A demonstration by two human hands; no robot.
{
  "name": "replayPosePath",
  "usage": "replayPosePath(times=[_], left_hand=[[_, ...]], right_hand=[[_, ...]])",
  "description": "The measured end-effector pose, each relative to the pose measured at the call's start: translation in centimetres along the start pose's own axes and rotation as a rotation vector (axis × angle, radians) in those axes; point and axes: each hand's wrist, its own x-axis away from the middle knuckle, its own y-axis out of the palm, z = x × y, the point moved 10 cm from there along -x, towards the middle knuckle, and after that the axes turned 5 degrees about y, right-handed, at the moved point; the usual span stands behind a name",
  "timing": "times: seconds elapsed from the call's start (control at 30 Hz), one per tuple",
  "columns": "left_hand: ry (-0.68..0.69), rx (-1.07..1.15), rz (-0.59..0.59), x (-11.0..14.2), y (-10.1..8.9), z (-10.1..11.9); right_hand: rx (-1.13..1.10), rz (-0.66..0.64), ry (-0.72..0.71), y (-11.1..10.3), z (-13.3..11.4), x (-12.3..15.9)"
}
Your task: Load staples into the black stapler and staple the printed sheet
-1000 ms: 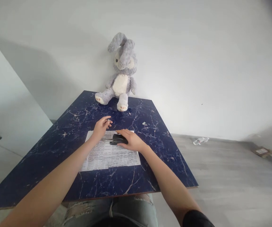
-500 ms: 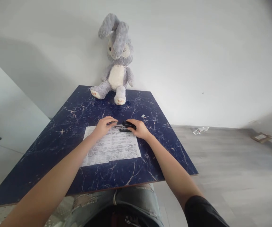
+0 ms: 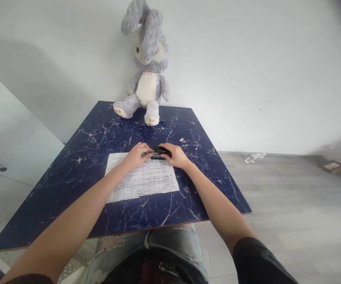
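Note:
A black stapler [image 3: 160, 152] rests over the upper edge of a printed sheet of paper [image 3: 142, 179], its upper arm lifted from the base. My right hand [image 3: 175, 155] grips it from the right, fingers closed round its end. Between the fingertips of my left hand [image 3: 135, 157] is a thin dark grey strip [image 3: 147, 153], which looks like a row of staples. Its tip is at the stapler's left end; whether it lies inside cannot be made out. The paper lies flat beneath both hands.
A grey plush rabbit [image 3: 147, 88] sits at the back of the dark blue marbled table [image 3: 70, 189], against the wall. A small pale scrap [image 3: 182, 140] lies right of the stapler. On the floor are a clear plastic item [image 3: 255, 157] and a brown box [image 3: 333, 166].
My left hand has brought the strip right, up to the stapler. The stapler's parts stand closer together than before. The view has tilted slightly down.

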Motion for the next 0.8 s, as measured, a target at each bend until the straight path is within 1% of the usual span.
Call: replayPosePath(times=[0.1, 0.37, 0.5, 0.63, 0.73, 0.8], left_hand=[[-0.003, -0.005, -0.018, 0.0, 0.3, 0.1], [-0.004, 0.000, 0.019, 0.3, -0.2, -0.7], [0.001, -0.021, 0.051, 0.1, -0.7, -0.5], [0.032, -0.015, 0.058, 0.0, -0.8, 0.3], [0.059, 0.004, 0.114, 0.1, -1.5, 0.8], [0.037, 0.032, 0.167, 0.2, -2.2, 0.7]], right_hand=[[-0.007, -0.002, -0.005, 0.1, 0.0, 0.0], [-0.011, -0.001, -0.013, 0.0, -0.2, 0.0], [-0.013, -0.003, -0.006, 0.0, -0.1, 0.0], [-0.011, -0.002, -0.005, 0.1, 0.0, 0.0], [-0.012, 0.005, -0.007, 0.1, 0.2, -0.1], [-0.013, 0.004, -0.010, 0.1, 0.2, -0.1]])
